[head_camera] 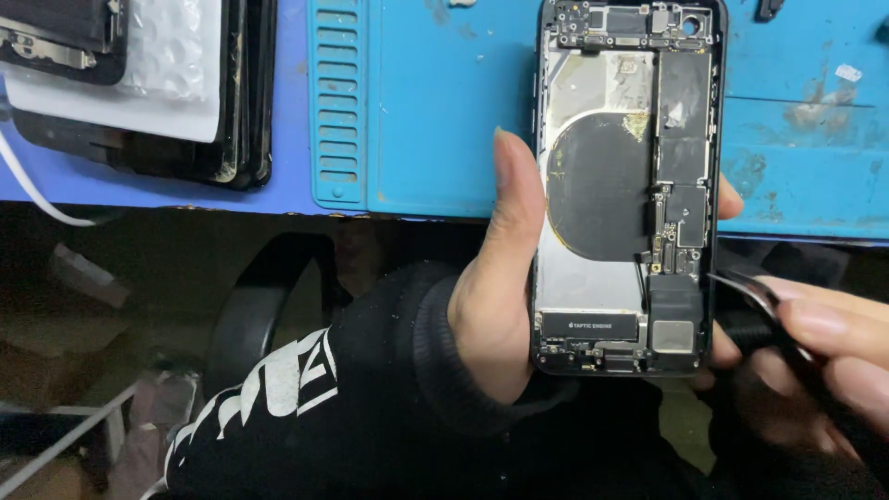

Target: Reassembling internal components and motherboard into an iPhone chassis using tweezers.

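The phone (pixel 628 185), opened up with its screen off, is standing in the middle right of the frame, its top reaching to the upper edge and its bottom sitting low in the person's left hand (pixel 495 306). That hand's grip is wrapping around the phone's frame: the thumb is lying straight up along the left edge, and fingertips are showing past the right edge, so the phone is being clamped between them. Inside the shell a round black coil, silver plates, a long black board on the right side and a small black block at the bottom are lying exposed.

The right hand (pixel 824 352) is coming in from the lower right of the frame, its grip pressed together on a pair of tweezers (pixel 745 287). The tweezer tips are pointing left and sitting just beside the phone's right edge, near the lower end of the board; whether they are touching it cannot be told.

Behind the phone a blue mat (pixel 435 111) is covering the worktop across the upper part of the frame. In the upper left a stack of dark phone parts (pixel 222 102) with a white sheet on top is lying on the worktop, well apart from both hands.
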